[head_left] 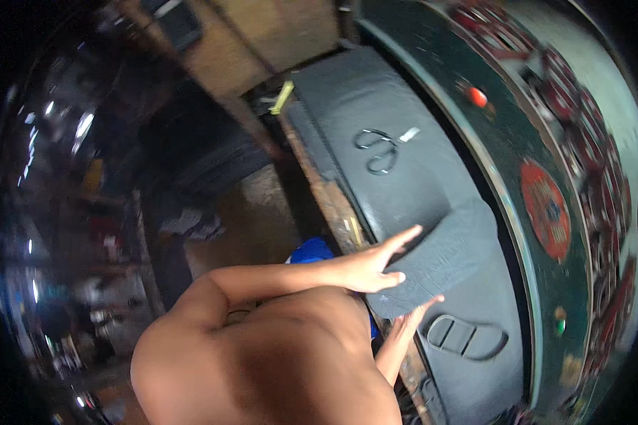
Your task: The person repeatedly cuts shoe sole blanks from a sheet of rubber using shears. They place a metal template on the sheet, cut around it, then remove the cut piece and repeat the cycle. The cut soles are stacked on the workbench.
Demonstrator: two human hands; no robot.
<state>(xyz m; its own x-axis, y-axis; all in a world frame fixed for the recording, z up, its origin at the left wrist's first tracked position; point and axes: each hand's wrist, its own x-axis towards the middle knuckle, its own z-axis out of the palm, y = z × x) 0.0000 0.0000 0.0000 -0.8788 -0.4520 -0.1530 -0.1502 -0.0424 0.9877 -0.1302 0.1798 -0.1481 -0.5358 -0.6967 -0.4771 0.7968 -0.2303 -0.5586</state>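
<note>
A dark grey sheet [439, 265] with a raised pattern is held between my hands, tilted above a padded grey surface. My left hand [379, 268] grips its near-left edge, thumb on the top face and fingers stretched along the far side. My right hand [409, 322] holds the lower edge, its fingers partly hidden by the sheet. Beside my right hand lies a sole-shaped metal cutting die [466, 338] with two crossbars. Farther up the surface rests a thin dark looped strip [377, 150], with a small white piece [409, 134] at its end.
Along the right runs a dark green machine beam [507, 142] with a red knob [478, 97], a red round plate [546, 209] and a green button [561, 326]. Dark red die-like frames [581, 127] stand beyond it. A worn wooden edge [326, 191] borders the surface.
</note>
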